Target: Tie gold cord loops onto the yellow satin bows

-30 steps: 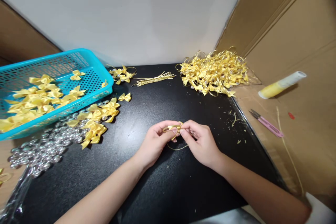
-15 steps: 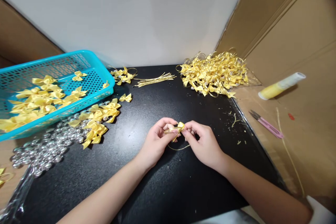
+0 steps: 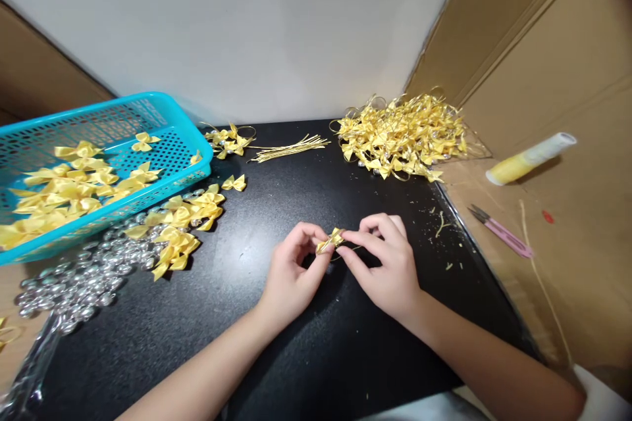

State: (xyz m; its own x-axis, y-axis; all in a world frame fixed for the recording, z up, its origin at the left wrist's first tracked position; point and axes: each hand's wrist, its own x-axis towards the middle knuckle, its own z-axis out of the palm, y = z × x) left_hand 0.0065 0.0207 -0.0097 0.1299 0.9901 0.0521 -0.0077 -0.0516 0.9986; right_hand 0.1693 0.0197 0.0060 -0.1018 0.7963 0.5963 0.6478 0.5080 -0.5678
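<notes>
Over the middle of the black table, a yellow ribbon bow [image 3: 332, 241] is held up between my two hands. My left hand [image 3: 296, 270] pinches its left side with thumb and fingers. On the other side, my right hand [image 3: 388, 263] has thumb and index fingertips at the bow's right end, its other fingers curled loosely. A thin gold cord hangs from the bow and partly shows below and behind the fingers. The fingertips hide how the cord meets the ribbon.
A blue basket [image 3: 185, 131] of yellow bows stands at left, beside loose bows [image 3: 180, 237] and silver beads [image 3: 93, 276]. Gold cords [image 3: 291, 148] lie at the back, near a heap of corded bows [image 3: 402, 135]. Pink thread snips [image 3: 501, 230] and a yellow-white tube [image 3: 530, 159] are at right.
My right hand has opened its grip somewhat, its fingers lifting and spreading beside the bow. The bow has turned flatter between the fingertips, and less of the cord loop shows underneath.
</notes>
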